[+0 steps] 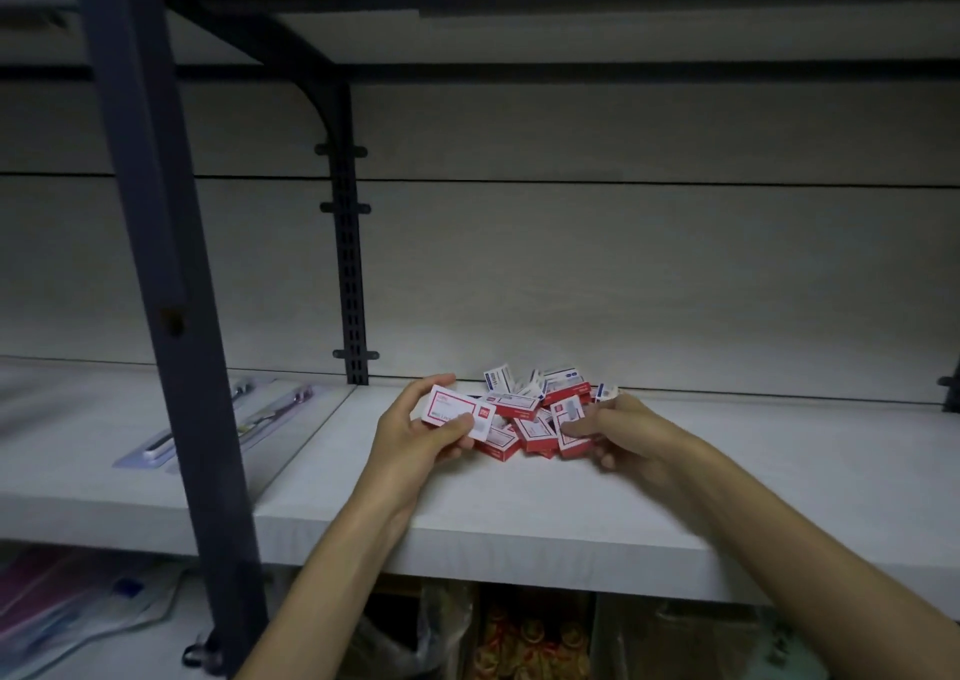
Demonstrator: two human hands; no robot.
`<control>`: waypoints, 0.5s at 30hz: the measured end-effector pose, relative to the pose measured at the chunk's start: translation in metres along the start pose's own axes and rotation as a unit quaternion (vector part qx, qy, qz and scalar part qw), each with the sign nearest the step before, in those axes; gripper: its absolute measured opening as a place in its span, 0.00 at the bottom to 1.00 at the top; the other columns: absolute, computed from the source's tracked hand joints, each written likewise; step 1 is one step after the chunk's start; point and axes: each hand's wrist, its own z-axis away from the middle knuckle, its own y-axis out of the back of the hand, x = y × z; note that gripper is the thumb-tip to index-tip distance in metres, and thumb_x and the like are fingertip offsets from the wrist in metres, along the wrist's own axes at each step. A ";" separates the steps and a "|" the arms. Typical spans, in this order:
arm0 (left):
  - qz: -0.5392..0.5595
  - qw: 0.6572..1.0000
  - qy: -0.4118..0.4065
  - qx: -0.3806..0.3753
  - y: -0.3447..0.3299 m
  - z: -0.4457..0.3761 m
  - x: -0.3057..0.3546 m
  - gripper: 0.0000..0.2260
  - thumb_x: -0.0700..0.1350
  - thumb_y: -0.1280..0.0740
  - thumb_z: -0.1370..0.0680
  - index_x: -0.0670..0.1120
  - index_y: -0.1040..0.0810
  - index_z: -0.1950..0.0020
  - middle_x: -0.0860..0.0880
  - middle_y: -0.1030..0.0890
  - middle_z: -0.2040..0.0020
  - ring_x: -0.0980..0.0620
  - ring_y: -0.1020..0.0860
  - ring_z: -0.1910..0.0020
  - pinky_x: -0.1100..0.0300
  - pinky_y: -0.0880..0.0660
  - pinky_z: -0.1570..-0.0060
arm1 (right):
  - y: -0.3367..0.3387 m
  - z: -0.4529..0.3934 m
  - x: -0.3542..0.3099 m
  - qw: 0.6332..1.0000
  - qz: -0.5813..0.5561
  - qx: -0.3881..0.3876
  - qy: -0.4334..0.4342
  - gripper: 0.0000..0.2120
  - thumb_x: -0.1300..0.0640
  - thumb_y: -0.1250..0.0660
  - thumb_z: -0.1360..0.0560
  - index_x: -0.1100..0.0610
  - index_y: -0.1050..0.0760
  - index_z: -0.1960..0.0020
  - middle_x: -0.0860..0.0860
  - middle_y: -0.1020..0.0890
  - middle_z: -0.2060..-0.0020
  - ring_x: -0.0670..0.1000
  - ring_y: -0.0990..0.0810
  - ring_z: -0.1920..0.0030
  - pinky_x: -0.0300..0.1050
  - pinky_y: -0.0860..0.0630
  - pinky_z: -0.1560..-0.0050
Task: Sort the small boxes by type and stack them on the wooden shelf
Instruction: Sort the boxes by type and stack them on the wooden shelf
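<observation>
Both hands busy w/ red boxes

Left hand (415,432) pinches a red box (457,413); right hand (618,432) pinches another at pile's (540,409) 3 o'clock. Pulling fast could knock the pile over.

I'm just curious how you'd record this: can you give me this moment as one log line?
stage: sorting | left hand: holds red-and-white box | right hand: fingers on pile box | pile: unsorted on shelf | stacks: none yet
</observation>
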 end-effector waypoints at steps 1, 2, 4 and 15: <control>0.013 1.000 -0.001 -0.008 0.002 0.001 -0.001 0.19 0.33 0.28 0.25 0.48 0.23 0.37 0.39 0.14 0.52 0.48 0.18 0.61 0.54 0.19 0.52 | -0.001 0.003 -0.001 1.000 -0.016 -0.001 0.002 0.09 0.63 0.26 0.27 0.66 0.22 0.49 0.63 0.16 0.61 0.50 0.30 0.76 0.38 0.32 0.78; 0.027 0.999 0.001 -0.016 0.003 0.001 -0.002 0.19 0.32 0.28 0.25 0.46 0.23 0.37 0.38 0.14 0.51 0.47 0.17 0.59 0.56 0.18 0.52 | -0.002 0.006 -0.002 0.999 -0.033 0.000 0.009 0.08 0.64 0.27 0.27 0.65 0.23 0.51 0.62 0.17 0.63 0.51 0.29 0.76 0.39 0.31 0.77; 0.044 0.998 0.004 -0.035 0.004 0.001 -0.003 0.20 0.30 0.29 0.25 0.44 0.25 0.36 0.37 0.15 0.51 0.44 0.15 0.56 0.57 0.17 0.52 | -0.005 0.015 -0.007 0.997 -0.063 -0.006 0.034 0.09 0.64 0.29 0.26 0.66 0.23 0.48 0.61 0.17 0.65 0.52 0.27 0.75 0.39 0.29 0.76; 0.074 0.995 -0.018 -0.067 -0.003 -0.006 -0.007 0.18 0.28 0.31 0.25 0.41 0.26 0.37 0.39 0.14 0.50 0.43 0.15 0.51 0.60 0.18 0.53 | -0.023 0.056 -0.012 0.965 -0.228 -0.025 0.129 0.18 0.70 0.34 0.22 0.56 0.26 0.35 0.67 0.16 0.54 0.57 0.15 0.65 0.46 0.15 0.63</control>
